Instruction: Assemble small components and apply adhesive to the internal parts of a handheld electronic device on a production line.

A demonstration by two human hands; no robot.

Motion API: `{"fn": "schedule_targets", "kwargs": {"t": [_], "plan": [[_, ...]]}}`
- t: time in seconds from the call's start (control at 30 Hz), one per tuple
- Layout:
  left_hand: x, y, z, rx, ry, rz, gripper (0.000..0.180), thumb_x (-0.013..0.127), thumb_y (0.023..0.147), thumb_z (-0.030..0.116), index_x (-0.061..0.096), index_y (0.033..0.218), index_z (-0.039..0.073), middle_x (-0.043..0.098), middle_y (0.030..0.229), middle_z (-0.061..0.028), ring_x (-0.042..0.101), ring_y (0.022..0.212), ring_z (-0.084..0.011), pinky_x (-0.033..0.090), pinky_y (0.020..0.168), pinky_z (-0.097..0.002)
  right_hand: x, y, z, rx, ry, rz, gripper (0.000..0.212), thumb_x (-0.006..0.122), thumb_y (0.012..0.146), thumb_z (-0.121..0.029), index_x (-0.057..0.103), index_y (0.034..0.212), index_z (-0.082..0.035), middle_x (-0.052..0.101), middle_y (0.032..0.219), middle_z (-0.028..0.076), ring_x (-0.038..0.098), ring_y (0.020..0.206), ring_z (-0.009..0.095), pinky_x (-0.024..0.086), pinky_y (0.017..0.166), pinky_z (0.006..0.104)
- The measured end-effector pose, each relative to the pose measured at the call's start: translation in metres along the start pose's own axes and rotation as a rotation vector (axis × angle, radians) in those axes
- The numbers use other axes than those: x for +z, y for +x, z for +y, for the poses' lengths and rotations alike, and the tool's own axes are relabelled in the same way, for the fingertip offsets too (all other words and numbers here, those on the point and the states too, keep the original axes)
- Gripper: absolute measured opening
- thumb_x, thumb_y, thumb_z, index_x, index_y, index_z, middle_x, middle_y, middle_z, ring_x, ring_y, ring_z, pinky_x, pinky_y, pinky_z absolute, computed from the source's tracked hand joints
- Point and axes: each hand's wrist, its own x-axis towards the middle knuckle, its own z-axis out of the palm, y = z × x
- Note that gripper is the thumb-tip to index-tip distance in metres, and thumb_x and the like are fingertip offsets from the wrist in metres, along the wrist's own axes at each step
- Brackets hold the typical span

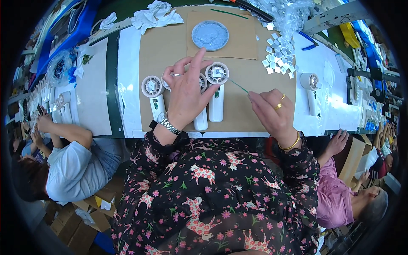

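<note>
My left hand (187, 87) hovers over the fans with its fingers apart, the thumb close to the head of a white handheld fan (216, 104). A small pale square piece (217, 73) lies at the centre of that fan's round grille. My right hand (272, 111) pinches a thin green stick (240, 87), whose far end points at the same fan head. Another white handheld fan (157, 106) lies to the left. Between them, my left hand partly covers a further fan (201, 120). Beyond sits a round dish (210, 35) with a grey-white, smeared surface.
Loose small square pieces (278, 55) are scattered at the right back, near blue-handled pliers (309, 46). Crumpled white cloth (157, 16) lies at the back left. One more fan (312, 93) lies to the right. Co-workers sit at both sides.
</note>
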Motion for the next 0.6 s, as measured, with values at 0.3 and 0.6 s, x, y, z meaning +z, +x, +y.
{"fn": "schedule_targets", "kwargs": {"t": [0.3, 0.6], "plan": [[0.002, -0.001, 0.002, 0.01, -0.002, -0.006, 0.094, 0.085, 0.085, 0.027, 0.035, 0.164, 0.009, 0.074, 0.133, -0.0033, 0.05, 0.135, -0.0276, 0.021, 0.111, -0.0508, -0.001, -0.013, 0.008, -0.346, -0.179, -0.111, 0.045, 0.074, 0.066, -0.003, 0.077, 0.11, 0.003, 0.061, 0.09, 0.004, 0.059, 0.072, 0.017, 0.05, 0.06, 0.0329], [-0.002, -0.006, -0.001, -0.014, 0.012, 0.002, 0.094, 0.085, 0.085, 0.027, 0.036, 0.163, 0.009, 0.073, 0.135, -0.0018, 0.05, 0.135, -0.0271, 0.021, 0.112, -0.0507, 0.0, -0.007, 0.006, -0.38, -0.124, -0.09, 0.043, 0.074, 0.067, 0.0, 0.077, 0.109, 0.004, 0.061, 0.089, 0.004, 0.059, 0.073, 0.018, 0.049, 0.059, 0.0317]]}}
